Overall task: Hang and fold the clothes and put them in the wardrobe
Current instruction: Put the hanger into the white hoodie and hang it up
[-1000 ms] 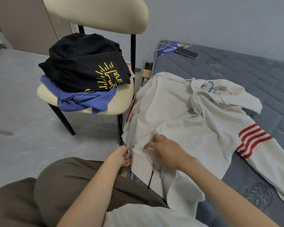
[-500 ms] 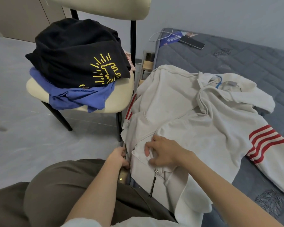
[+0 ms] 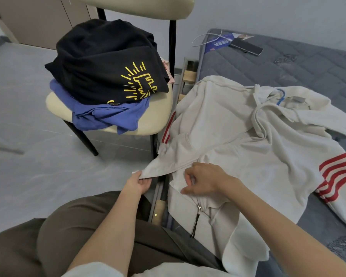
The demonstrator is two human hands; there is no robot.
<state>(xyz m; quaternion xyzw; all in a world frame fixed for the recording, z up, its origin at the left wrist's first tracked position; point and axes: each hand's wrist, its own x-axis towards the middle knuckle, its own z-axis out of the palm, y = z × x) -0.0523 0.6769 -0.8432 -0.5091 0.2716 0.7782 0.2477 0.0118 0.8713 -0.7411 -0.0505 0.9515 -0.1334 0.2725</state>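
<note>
A white zip hoodie (image 3: pixel 238 140) with red sleeve stripes lies spread on the grey mattress (image 3: pixel 298 62). A blue hanger (image 3: pixel 281 96) shows at its collar. My left hand (image 3: pixel 138 181) grips the hoodie's lower left hem corner and holds it out past the bed edge. My right hand (image 3: pixel 205 179) pinches the fabric of the front next to the zip, just above the black zip pull (image 3: pixel 196 220). On the cream chair (image 3: pixel 158 120) sits a pile: a black garment with a yellow print (image 3: pixel 102 62) over a blue garment (image 3: pixel 108 114).
A phone (image 3: pixel 246 46), a booklet and a white cable lie at the mattress's far corner. The chair stands close to the bed's left side. Grey floor spreads to the left, with cabinet doors (image 3: pixel 38 19) behind. My knee in olive trousers fills the lower left.
My left hand has pulled the hem corner out to the left, away from the bed edge. My right hand shifted slightly along the zip. The view has moved closer.
</note>
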